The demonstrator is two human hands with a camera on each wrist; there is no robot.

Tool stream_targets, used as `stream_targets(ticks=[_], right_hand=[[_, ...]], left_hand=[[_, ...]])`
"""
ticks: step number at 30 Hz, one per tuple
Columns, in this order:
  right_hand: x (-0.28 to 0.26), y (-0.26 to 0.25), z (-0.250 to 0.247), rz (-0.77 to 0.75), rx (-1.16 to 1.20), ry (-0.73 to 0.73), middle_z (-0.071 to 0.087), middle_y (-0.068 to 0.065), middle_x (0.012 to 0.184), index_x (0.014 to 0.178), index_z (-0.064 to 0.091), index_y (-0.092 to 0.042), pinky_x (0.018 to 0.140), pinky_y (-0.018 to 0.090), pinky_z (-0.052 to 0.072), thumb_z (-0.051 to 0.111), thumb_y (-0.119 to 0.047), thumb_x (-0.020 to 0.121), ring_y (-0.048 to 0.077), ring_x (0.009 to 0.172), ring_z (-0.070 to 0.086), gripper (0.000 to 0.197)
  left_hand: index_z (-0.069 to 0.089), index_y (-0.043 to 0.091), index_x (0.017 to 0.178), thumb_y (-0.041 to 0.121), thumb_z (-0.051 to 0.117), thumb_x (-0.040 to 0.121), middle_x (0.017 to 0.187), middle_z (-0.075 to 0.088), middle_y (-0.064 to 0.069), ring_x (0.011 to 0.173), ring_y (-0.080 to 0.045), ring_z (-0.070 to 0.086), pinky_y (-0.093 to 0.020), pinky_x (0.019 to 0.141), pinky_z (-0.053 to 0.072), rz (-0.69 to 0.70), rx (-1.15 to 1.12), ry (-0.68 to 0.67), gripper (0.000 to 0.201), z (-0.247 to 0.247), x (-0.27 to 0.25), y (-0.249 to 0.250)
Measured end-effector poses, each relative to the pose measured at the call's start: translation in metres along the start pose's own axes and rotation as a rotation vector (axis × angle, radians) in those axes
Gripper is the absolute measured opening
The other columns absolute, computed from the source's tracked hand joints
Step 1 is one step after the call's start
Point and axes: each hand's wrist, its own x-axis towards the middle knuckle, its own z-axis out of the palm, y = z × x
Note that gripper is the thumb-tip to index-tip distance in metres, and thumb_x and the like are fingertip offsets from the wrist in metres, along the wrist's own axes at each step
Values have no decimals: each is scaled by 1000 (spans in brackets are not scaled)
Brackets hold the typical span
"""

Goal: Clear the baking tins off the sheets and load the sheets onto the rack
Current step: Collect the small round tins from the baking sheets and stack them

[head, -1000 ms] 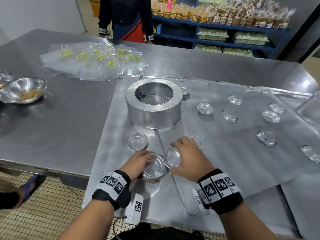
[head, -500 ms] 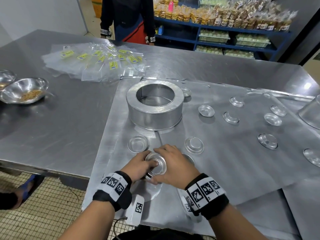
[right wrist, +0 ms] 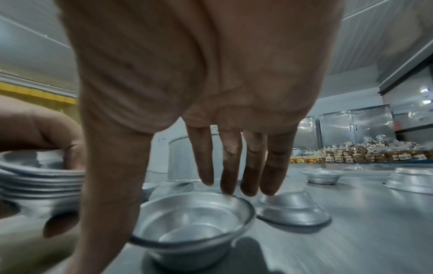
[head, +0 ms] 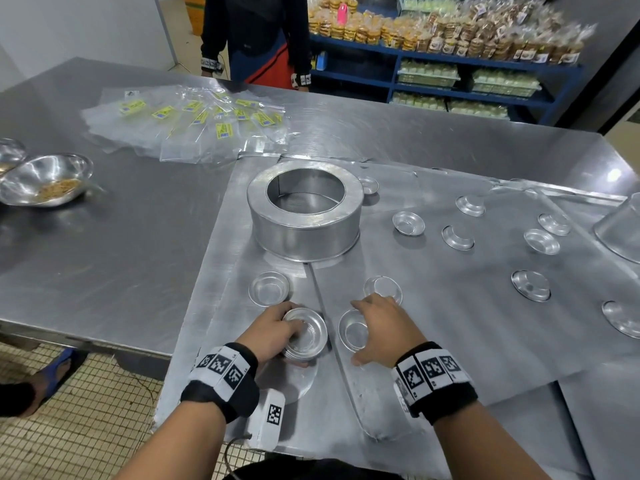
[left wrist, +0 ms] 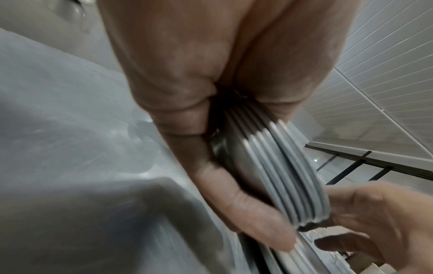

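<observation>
My left hand (head: 277, 330) grips a stack of several small round tins (head: 306, 334), its stacked rims showing in the left wrist view as the tin stack (left wrist: 288, 178). My right hand (head: 377, 327) hovers with straight fingers over a lone upright small tin (head: 353, 332), seen as the upright tin (right wrist: 192, 220) under the fingertips (right wrist: 228, 187); its thumb comes down beside the rim. An upturned tin (right wrist: 290, 209) lies just beyond. More small tins (head: 408, 223) are scattered over the metal sheets (head: 450, 306).
A large round ring pan (head: 304, 209) stands on the sheets ahead. An upright tin (head: 269, 288) sits by it. Clear labelled bags (head: 194, 123) and a steel bowl (head: 45, 180) lie on the table at left. A person (head: 256, 36) stands across the table.
My right hand set a tin onto the stack held by my left hand, then drew back to the right and now hovers over another tin on the sheet.
</observation>
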Motion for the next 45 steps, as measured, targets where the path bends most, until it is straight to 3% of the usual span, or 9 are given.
stream_targets(ticks=[7,12,20,23,26,30,34,38,45], right_hand=[[0,4,1,4,128,15,44,-1,137,143,42,-18,103,32,44,88,-39,58,19,129,43,99],[-3,-2,-12,-74,163,102,43,-3,135,143,42,-20,104,31,41,82,-42,63,18,128,40,92],[-5,-21,-15,-192,250,127,46,-6,128,140,46,-21,107,32,39,81,-51,59,13,123,44,94],[-5,-24,-9,-221,254,132,46,-7,129,141,46,-21,105,26,38,81,-51,59,12,122,44,94],[-2,-27,-2,-246,255,148,47,-10,125,138,49,-23,102,22,38,79,-56,55,9,117,45,94],[1,-25,3,-268,244,149,52,-13,122,133,54,-28,99,23,39,78,-63,53,9,110,46,91],[1,-15,-1,-277,261,77,54,-10,124,134,51,-32,103,25,36,87,-55,48,12,114,48,96],[7,11,-3,-114,196,51,44,-3,142,148,39,-19,112,29,28,88,-36,62,21,132,36,100],[35,49,-4,230,11,256,47,0,137,138,46,-23,102,37,33,67,-57,78,27,126,34,72]], left_hand=[[63,6,103,-8,51,90,97,64,-28,84,-53,66,-52,55,59,-32,-70,14,22,6,0,2],[70,8,98,9,66,85,98,71,-23,98,-51,66,-67,87,51,-5,-63,59,14,7,0,4],[65,1,108,45,79,80,107,68,-27,96,-47,68,-64,76,55,-36,-162,-59,55,16,-8,13],[65,3,108,29,79,83,100,70,-22,91,-41,71,-60,73,57,-28,-141,-69,39,20,-8,14],[66,8,108,18,78,81,105,71,-22,98,-38,70,-58,86,55,14,-14,-52,31,24,-4,13],[67,8,105,12,71,73,102,71,-23,95,-37,68,-54,87,53,43,32,-50,33,29,1,12],[63,5,104,-8,62,85,91,69,-15,85,-29,66,-53,84,54,64,89,-48,23,33,6,14],[59,1,111,-11,57,89,94,64,-17,74,-32,67,-44,53,59,-1,23,-60,24,37,4,18],[60,2,108,-12,55,89,95,61,-20,74,-36,66,-56,58,60,-22,-13,-54,24,39,4,19]])
